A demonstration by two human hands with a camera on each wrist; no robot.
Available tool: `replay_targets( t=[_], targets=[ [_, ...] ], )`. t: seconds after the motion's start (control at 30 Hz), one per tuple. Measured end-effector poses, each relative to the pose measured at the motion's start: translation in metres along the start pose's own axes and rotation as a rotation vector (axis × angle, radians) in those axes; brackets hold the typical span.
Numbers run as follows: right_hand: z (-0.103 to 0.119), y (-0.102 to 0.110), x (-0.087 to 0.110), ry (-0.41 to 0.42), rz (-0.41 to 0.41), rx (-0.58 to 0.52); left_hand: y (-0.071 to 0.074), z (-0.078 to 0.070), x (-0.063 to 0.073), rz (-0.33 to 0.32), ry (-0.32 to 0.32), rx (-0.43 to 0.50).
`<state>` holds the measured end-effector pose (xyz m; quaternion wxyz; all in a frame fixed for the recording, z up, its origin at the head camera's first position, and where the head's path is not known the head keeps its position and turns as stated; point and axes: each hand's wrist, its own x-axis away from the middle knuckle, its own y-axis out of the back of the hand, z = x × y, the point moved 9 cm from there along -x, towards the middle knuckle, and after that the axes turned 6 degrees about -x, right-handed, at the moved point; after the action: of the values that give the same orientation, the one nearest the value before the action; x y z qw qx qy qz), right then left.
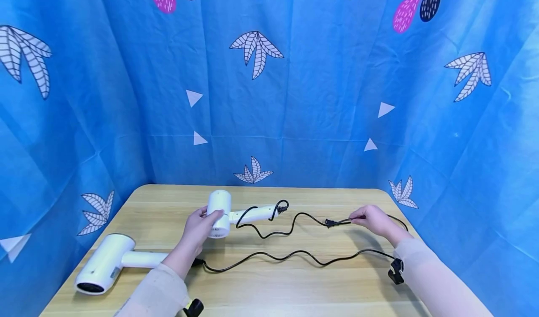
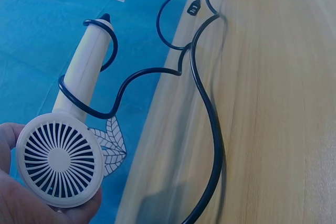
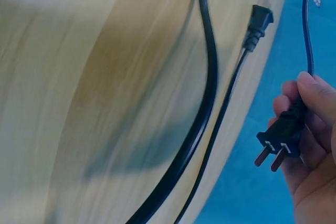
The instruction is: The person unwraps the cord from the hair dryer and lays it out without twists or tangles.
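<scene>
My left hand (image 1: 200, 225) grips a small white hair dryer (image 1: 219, 202) by its barrel, thumb on the side. Its slotted round end (image 2: 59, 161) faces the left wrist camera. A black cord (image 2: 149, 72) loops around the dryer's handle (image 2: 81, 72) and runs across to my right hand (image 1: 372, 219). In the right wrist view, that hand pinches a black two-prong plug (image 3: 283, 135) at its cord end, prongs pointing away from the fingers. A second black plug (image 3: 258, 22) lies near the table's far edge, just left of my right hand in the head view.
A larger white hair dryer (image 1: 105, 263) lies at the table's left, its handle partly behind my left forearm. Its black cord (image 1: 269, 259) snakes right across the wooden table (image 1: 273, 293). Blue patterned curtains (image 1: 269, 111) hang around the back and sides.
</scene>
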<state>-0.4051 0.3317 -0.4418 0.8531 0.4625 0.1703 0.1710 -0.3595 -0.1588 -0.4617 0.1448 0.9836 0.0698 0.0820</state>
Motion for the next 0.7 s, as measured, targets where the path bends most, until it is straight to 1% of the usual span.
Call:
replay_targets(
  t=[0.17,0.33,0.5,0.6,0.7],
  targets=[
    [-0.007,-0.005,0.003,-0.008,0.038,0.045,-0.001,0.001,0.001,0.005,0.001,0.001],
    [-0.017,-0.012,0.006,-0.057,0.087,0.079,-0.001,0.001,0.001,0.003,-0.003,0.012],
    [-0.025,-0.010,0.011,-0.093,0.096,0.097,-0.002,0.002,0.001,0.003,0.003,0.009],
    [-0.029,-0.009,0.013,-0.110,0.118,0.127,-0.003,0.001,0.001,0.007,0.000,0.007],
    [-0.031,-0.008,0.014,-0.146,0.139,0.147,-0.004,0.000,0.001,0.009,-0.005,0.006]
  ],
)
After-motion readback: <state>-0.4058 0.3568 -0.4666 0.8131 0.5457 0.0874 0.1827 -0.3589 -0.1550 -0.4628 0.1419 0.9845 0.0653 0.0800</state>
